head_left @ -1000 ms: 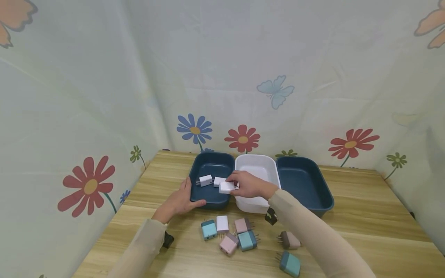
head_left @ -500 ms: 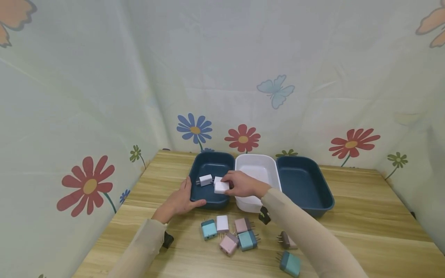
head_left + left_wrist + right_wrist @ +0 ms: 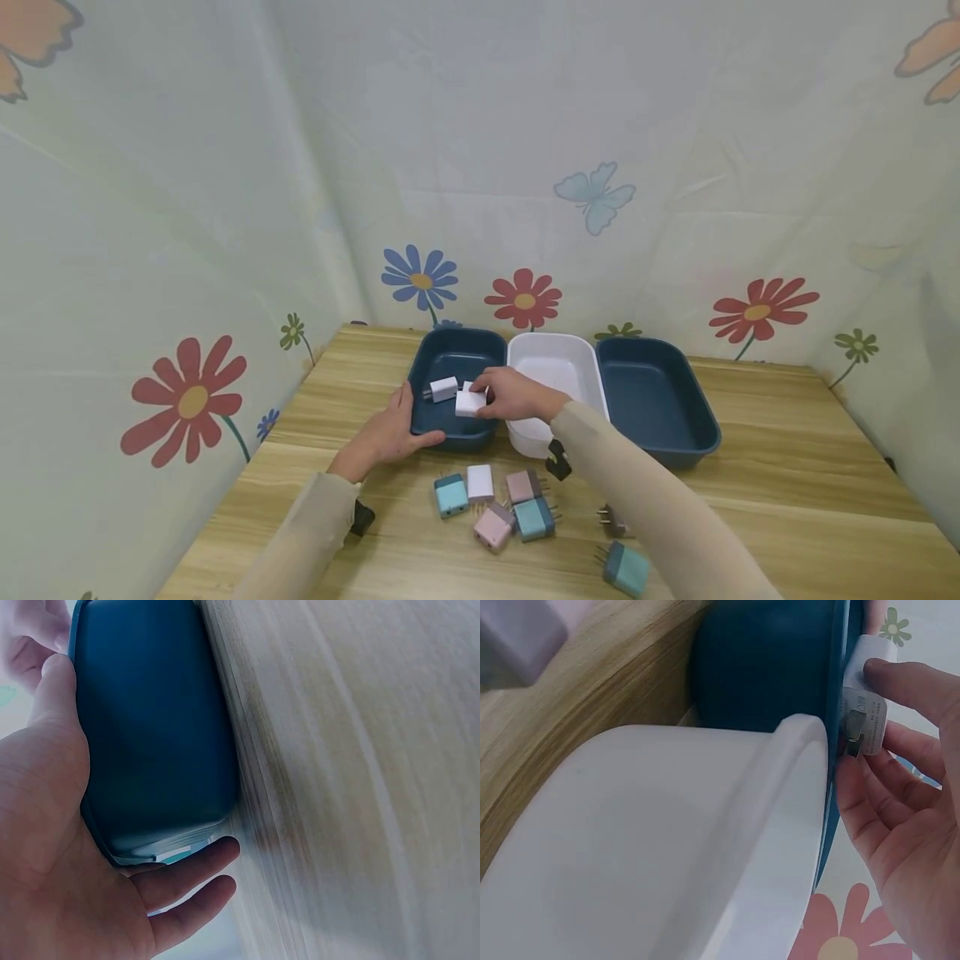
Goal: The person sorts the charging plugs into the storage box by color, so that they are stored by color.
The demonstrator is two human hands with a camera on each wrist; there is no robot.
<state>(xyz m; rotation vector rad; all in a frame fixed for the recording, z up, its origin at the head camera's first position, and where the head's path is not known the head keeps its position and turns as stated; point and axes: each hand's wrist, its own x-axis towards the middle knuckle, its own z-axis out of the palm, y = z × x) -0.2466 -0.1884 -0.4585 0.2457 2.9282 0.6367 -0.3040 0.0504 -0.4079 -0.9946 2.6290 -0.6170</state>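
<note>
Here we have the right hand [image 3: 517,394] reaching across from our right, wrist over the white bin, thumb and fingers pinching a white charger [image 3: 470,405]! We see that charger held over the near right part of the left blue bin [image 3: 457,358], and whether it touches anything beneath, we cannot tell. Over to the left hand [image 3: 387,429], laid around the near left corner of that same bin, thumb along the front rim, fingers stretched out against the side wall, not curled round it

We get a lovely look at surfaces: smooth, matte-looking blue walls with rounded corners, a boxy charger whose end carries small print and metal in the right wrist view, and a wooden-looking table [image 3: 360,358] with streaky, pale grain. Behind it all we have a creased pale cloth [image 3: 480,150] printed with flowers and butterflies

Now the containers, three in a row! In the left blue bin we spot a white charger lying with prongs to the left [image 3: 443,389], plus another mostly hidden behind the held one [image 3: 467,387]. Beside it sits the white bin [image 3: 555,350], then the right blue bin [image 3: 652,400]. In front of them we count a white charger on the table [image 3: 480,483], three turquoise chargers [image 3: 451,497] and three pinkish chargers [image 3: 494,527], one of those partly behind the right sleeve [image 3: 637,492]
</note>
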